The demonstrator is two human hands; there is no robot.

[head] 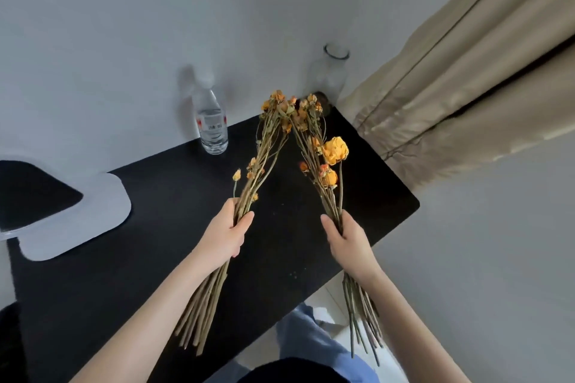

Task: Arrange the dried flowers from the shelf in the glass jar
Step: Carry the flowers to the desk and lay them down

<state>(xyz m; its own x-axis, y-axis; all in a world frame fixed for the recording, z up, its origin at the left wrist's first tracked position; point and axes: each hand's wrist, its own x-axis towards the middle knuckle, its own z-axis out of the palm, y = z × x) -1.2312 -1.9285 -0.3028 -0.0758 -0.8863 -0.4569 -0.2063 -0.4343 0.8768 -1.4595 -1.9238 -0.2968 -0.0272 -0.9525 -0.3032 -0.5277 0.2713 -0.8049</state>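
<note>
My left hand [229, 232] grips one bunch of dried orange flowers [267, 140] around its stems, above the black table [149, 211]. My right hand [345, 238] grips a second bunch of dried flowers [323, 152] the same way. Both bunches lean inward, and their heads meet near the far corner of the table. Their long stems hang down past my wrists. The clear glass jar [331, 74] stands upright at that far corner, against the wall, behind the flower heads; its base is hidden by them. Nothing is in the jar.
A clear plastic water bottle [212, 124] stands at the back of the table, left of the flowers. A white monitor stand [81, 221] sits at the left edge. A beige curtain [460, 78] hangs to the right of the jar.
</note>
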